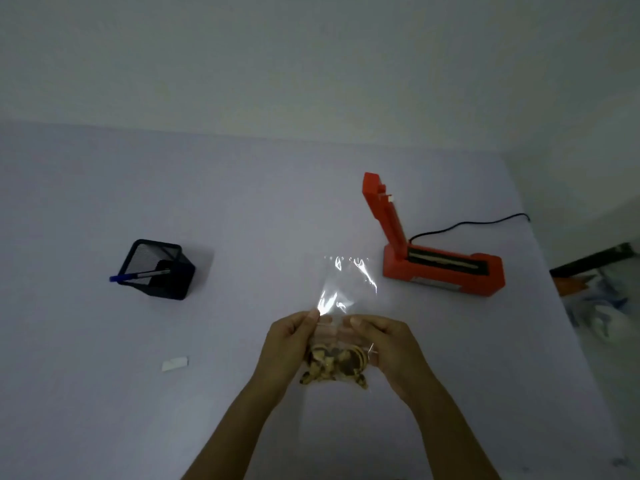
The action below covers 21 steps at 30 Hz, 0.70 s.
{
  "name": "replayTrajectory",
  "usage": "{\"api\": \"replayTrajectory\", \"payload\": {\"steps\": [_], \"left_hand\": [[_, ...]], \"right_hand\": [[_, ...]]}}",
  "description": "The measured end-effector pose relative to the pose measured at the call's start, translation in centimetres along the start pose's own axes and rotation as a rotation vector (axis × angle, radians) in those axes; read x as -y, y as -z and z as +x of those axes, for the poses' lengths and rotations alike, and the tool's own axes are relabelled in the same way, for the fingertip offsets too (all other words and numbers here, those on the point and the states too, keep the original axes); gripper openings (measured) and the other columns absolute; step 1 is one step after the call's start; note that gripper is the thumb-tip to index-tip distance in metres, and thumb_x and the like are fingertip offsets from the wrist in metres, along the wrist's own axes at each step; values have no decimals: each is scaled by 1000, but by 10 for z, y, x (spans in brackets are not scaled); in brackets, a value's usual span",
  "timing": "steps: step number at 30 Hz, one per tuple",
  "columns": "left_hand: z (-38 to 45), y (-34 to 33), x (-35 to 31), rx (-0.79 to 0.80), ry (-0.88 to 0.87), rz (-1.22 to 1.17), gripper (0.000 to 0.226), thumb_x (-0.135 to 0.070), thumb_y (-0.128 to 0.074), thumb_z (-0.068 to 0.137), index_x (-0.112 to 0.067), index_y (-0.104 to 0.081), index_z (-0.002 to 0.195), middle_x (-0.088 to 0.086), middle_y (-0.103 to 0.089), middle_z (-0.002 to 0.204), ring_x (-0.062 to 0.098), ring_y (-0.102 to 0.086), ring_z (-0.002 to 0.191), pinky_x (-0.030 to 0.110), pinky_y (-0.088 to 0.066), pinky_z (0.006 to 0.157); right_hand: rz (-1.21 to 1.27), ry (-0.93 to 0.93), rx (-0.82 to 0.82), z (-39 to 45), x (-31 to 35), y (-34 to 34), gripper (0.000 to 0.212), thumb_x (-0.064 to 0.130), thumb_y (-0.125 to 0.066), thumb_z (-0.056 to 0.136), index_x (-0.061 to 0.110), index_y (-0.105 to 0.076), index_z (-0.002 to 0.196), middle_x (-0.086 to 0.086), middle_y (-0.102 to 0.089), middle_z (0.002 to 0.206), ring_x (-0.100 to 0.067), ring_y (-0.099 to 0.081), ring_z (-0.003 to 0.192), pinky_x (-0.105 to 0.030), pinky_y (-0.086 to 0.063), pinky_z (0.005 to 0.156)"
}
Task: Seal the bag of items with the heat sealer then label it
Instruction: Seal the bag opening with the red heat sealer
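Note:
A clear plastic bag [341, 292] with yellow-brown items [334, 367] bunched at its near end is held above the table. My left hand [292, 337] pinches the bag's left side and my right hand [381, 337] pinches its right side, just above the items. The bag's empty top part points away from me. The orange heat sealer [443, 268] stands to the right of the bag with its lid arm raised open. A small white label [175, 363] lies on the table to the left of my hands.
A black mesh pen holder [157, 270] with a blue pen [138, 275] stands at the left. The sealer's black cord [467, 225] runs off the right table edge. Clutter lies on the floor beyond that edge.

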<state>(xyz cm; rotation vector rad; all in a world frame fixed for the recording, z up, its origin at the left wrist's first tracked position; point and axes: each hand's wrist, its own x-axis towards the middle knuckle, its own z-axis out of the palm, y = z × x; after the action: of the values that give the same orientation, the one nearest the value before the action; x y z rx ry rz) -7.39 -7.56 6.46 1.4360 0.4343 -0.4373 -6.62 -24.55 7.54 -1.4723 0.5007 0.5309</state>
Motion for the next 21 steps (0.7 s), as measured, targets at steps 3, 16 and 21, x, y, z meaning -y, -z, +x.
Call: {"api": "replayTrajectory", "payload": {"steps": [3,16,21], "left_hand": [[-1,-29,5,-6,-68,94,28,-19,-51,98,-11,-76,88,-1,-75,70,10,-71,68,19,-53,62],[36,-159,7,48,-6,84,29,-23,-53,96,-13,-75,80,2,-73,69,15,-69,64,23,-53,58],[58,-180,10,-86,34,16,24,-24,-56,95,-8,-74,93,6,-76,85,20,-73,79,31,-60,71]], "right_hand": [[0,54,-91,-10,-2,23,16,8,-65,87,16,-79,90,-8,-77,94,-23,-73,92,-38,-59,78],[163,6,-253,14,-6,136,15,23,-67,90,11,-76,94,-13,-77,91,-29,-74,84,-41,-60,78],[202,-33,-223,36,-9,167,17,21,-64,92,11,-78,90,-9,-77,95,-26,-74,89,-45,-57,87]]}}
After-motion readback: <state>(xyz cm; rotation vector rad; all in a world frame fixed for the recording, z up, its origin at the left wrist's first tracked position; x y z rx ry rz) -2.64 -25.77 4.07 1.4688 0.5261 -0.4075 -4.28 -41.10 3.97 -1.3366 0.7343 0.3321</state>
